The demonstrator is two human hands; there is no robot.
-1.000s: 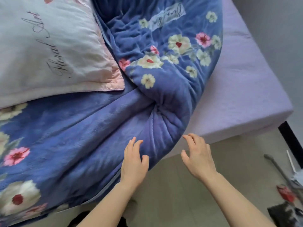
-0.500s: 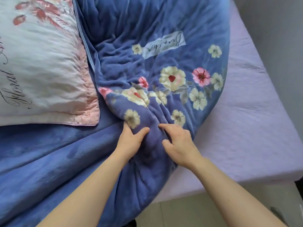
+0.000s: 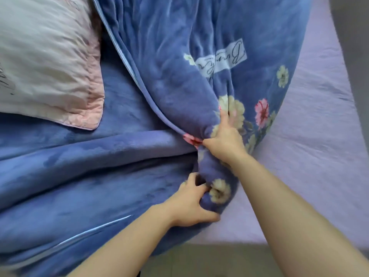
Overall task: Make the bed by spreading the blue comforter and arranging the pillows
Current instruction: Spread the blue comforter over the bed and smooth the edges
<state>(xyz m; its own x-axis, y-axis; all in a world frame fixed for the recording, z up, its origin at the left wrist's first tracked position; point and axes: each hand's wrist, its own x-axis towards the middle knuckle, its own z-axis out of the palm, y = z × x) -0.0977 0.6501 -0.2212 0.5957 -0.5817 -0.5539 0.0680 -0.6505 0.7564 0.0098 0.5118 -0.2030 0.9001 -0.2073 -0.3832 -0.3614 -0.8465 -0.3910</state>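
Note:
The blue comforter (image 3: 163, 80), plush with a flower print and a light piped edge, lies bunched and folded over the left and middle of the bed. My right hand (image 3: 225, 136) is clenched on a gathered fold of it near the pink and cream flowers. My left hand (image 3: 191, 200) grips the same bunched fold lower down, close to the bed's near edge. A grey and pink pillow (image 3: 44, 62) with script lettering lies on the comforter at the upper left.
A lilac sheet (image 3: 315, 156) covers the bare mattress on the right. The bed's near edge runs along the bottom, with grey floor (image 3: 209, 260) below it. A grey wall (image 3: 355, 37) stands close at the upper right.
Both hands went from hovering open near the bed's edge to resting on the comforter and now clench its bunched fold. The right hand has moved further up the fold, which is lifted.

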